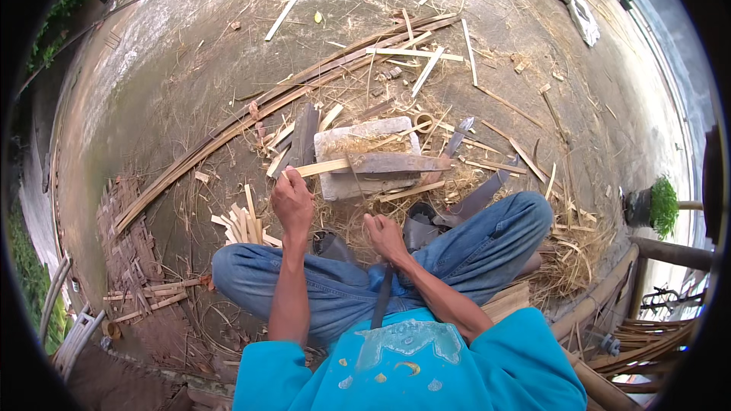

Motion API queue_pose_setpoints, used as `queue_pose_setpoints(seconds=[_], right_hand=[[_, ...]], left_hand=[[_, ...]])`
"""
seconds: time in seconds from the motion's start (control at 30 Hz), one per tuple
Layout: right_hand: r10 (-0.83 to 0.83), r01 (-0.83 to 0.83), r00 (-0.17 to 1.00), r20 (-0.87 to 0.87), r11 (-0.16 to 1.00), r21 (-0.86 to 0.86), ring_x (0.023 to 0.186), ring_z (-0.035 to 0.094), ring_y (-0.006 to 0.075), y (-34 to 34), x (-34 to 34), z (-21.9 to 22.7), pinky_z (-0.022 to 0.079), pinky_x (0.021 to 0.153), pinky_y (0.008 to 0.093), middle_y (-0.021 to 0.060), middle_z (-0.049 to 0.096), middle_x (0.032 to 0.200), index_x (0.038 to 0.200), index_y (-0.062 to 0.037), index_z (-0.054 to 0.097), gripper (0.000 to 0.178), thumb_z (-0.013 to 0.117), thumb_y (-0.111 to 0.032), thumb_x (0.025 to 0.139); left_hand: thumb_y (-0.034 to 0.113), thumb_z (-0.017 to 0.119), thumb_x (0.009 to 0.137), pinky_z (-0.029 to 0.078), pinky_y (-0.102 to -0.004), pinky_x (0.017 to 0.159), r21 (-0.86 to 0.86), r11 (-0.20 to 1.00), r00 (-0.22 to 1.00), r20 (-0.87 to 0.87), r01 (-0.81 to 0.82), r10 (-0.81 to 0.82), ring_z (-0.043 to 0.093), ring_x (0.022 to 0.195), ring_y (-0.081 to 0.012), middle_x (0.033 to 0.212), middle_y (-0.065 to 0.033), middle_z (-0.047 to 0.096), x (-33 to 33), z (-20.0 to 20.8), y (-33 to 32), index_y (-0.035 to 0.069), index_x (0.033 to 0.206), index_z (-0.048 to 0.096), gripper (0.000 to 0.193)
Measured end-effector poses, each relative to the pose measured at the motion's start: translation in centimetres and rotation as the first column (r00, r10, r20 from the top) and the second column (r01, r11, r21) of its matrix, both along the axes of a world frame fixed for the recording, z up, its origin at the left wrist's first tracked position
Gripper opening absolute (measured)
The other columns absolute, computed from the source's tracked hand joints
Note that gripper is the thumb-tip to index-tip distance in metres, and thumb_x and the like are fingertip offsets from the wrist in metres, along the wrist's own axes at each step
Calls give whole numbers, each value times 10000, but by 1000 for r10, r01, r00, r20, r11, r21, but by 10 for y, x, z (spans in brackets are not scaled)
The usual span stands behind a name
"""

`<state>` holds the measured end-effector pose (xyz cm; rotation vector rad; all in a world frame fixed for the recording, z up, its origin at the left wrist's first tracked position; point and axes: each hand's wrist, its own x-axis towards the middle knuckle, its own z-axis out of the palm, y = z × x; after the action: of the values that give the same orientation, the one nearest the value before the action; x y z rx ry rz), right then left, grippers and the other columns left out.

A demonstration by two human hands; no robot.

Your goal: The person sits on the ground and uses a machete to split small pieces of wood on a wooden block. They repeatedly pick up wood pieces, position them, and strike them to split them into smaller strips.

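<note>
- The pale strip point(324, 168) is seen over the left edge of the stone block point(333, 186); taking the block as the clock's centre, the strip lies towards 9 o'clock, its far end pointing near 3.
- The left grip point(293, 202), at 8 o'clock, is grasping the strip's near end, thumb and fingers closed about it.
- The right grip point(387, 236), at 6 o'clock, has its fingers curled; I cannot tell whether anything is inside them.
- A dark flat bar point(400, 162) lies across the block towards 3 o'clock and meets the strip's far end; whether the strip runs beneath it or only butts against it is unclear.
- Handling, as I judge it: the strip should be light, fairly stiff along its length, springy across its thin side, and likely to split along the grain if twisted.
- Its faces look smooth and may slide a little; its edges could be sharp or splintery, so a pinch on the flat faces seems safer than a squeeze on the edges.
- The near end is the sensible hold, well apart from the metal blade point(478, 193) at 4 o'clock.
- The short strips point(245, 222), further out at 8 o'clock, look just as light.
</note>
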<state>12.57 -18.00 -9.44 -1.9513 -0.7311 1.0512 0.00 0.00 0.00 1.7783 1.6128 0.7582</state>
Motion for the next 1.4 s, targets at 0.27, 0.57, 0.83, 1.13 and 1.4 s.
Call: queue_pose_setpoints(seconds=[0.27,0.57,0.83,1.13,1.4], right_hand=[[172,-178,984,53,975,130,553,504,327,-10,-11,55,407,565,450,186,509,608,801,1,582,484,647,-434,1005],[100,-100,995,6,988,115,521,542,172,-12,10,35,448,528,367,95,543,599,807,9,572,519,580,-454,1043],[-123,129,975,-187,991,21,510,601,153,-17,26,49,476,502,312,79,604,637,905,-9,606,474,591,-465,1037],[129,-133,991,34,981,144,604,614,197,-14,14,66,471,583,370,119,594,641,960,2,658,454,662,-450,999],[47,-54,992,-120,997,-52,592,639,196,-21,30,30,500,588,366,101,640,662,936,18,666,531,579,-497,1027]], left_hand=[[355,388,1115,518,-441,566,2,997,996,41,77,-77,686,542,-282,578,-146,615,-7,16,3,1,991,606,433],[286,446,1118,566,-297,550,-173,970,919,384,170,-92,713,623,-182,744,-93,634,-6,19,2,-11,1189,630,356],[248,581,1071,620,-278,685,-323,892,822,563,315,-87,745,801,-178,861,-88,656,-6,25,5,-27,1200,642,310],[233,584,1068,610,-300,810,-238,903,871,433,357,-230,746,912,-194,986,-113,673,-6,22,3,-15,1100,584,250],[37,468,1058,598,-295,885,-212,895,867,410,392,-282,738,976,-205,1052,-105,646,-11,13,5,6,1128,522,94]])
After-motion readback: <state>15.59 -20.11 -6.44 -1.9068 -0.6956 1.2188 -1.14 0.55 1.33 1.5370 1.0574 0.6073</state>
